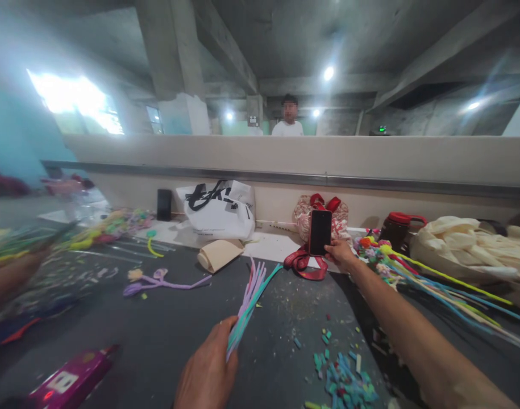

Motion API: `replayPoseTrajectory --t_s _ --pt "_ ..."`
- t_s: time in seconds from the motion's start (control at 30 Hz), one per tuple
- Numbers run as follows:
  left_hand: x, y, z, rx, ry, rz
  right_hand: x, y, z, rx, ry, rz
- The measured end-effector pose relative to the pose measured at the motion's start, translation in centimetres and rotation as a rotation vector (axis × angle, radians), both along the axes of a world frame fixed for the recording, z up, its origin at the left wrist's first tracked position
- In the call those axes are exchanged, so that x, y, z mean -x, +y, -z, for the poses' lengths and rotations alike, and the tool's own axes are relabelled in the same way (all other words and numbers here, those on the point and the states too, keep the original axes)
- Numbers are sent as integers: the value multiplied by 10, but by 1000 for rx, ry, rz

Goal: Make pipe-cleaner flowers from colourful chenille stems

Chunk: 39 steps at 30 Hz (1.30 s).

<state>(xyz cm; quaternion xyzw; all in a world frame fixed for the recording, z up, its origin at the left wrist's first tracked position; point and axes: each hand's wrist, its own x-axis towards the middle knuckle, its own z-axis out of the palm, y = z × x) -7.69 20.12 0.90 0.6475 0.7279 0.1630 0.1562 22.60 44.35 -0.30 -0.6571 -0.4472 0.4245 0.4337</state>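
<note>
A black phone (320, 232) stands upright against the red-strapped bag, while pastel pipe cleaners (248, 304) (purple, teal) fan upward.

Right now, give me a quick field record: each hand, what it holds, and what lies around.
left hand: grips a bundle of pipe cleaners
right hand: holds a dark phone upright
near right hand: red strap, red-lidded jug
table: cut scraps, purple pipe-cleaner flower
beyond the wall: a person
</note>
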Motion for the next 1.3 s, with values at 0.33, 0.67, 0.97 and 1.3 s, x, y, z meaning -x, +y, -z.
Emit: replayPoseTrajectory --t_s 0.33,0.67,0.97,1.3 --pt "-3 -2 -7 0 38 -10 10 -10 -1 -26 -158 6" --pt "0 -3 -6 -38 1 -12 13 -43 -30 -137 -779 -141" --pt "1 -3 -5 -67 30 -2 33 -123 -17 -240 -1299 -708" --pt "0 -2 -9 -44 22 -24 60 -141 -37 -310 -1439 -890"
